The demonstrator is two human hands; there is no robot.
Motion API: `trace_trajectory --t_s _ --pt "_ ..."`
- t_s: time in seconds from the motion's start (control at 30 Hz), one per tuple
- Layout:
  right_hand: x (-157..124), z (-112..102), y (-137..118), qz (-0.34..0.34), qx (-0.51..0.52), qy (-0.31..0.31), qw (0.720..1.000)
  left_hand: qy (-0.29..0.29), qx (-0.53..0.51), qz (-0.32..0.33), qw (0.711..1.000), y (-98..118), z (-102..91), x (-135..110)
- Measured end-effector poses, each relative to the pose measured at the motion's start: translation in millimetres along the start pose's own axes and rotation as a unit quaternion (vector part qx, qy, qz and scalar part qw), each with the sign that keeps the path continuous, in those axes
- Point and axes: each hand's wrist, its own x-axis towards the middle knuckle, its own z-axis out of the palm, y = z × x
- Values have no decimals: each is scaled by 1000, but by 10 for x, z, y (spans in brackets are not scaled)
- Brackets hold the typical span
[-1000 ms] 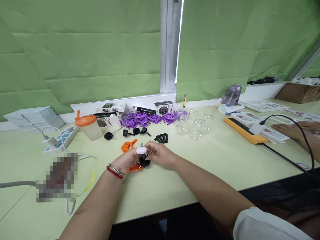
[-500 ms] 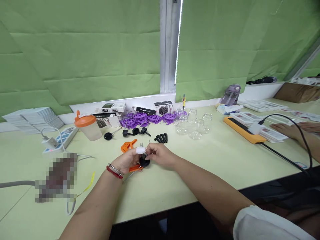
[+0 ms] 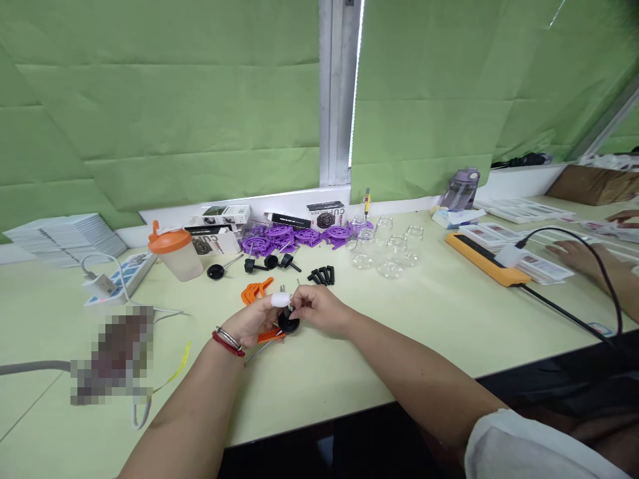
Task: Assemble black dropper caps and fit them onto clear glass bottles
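Close together over the front middle of the table, both my hands are closed around one small assembly. My left hand [image 3: 254, 319], its thumb wrapped in white, grips a black round cup-shaped part [image 3: 288, 324] with a thin metal rod. At the top of that part, the fingertips of my right hand [image 3: 322, 309] are pinched together; whatever tiny piece they hold is hidden. An orange plastic piece [image 3: 269, 336] shows under my left hand. Just beyond lie several orange hooked pieces [image 3: 254, 290] and, to their right, several short black pegs [image 3: 322, 275].
Behind lie black parts with rods [image 3: 272, 262], purple plastic pieces [image 3: 279, 238], cup holder boxes [image 3: 327, 216] and clear glass-like cups [image 3: 392, 249]. An orange-lidded cup [image 3: 177, 256] stands left. At right are an orange power strip [image 3: 486, 259] and a co-worker's hand [image 3: 574, 256].
My hands and the black part stay almost still. At the far right the co-worker's hands have moved apart, one now farther back.
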Motion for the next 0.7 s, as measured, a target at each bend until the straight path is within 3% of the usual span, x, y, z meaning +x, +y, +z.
trace_trajectory --t_s 0.7 --pt "2 21 1 5 4 6 1000 10 -10 2 1000 27 50 -26"
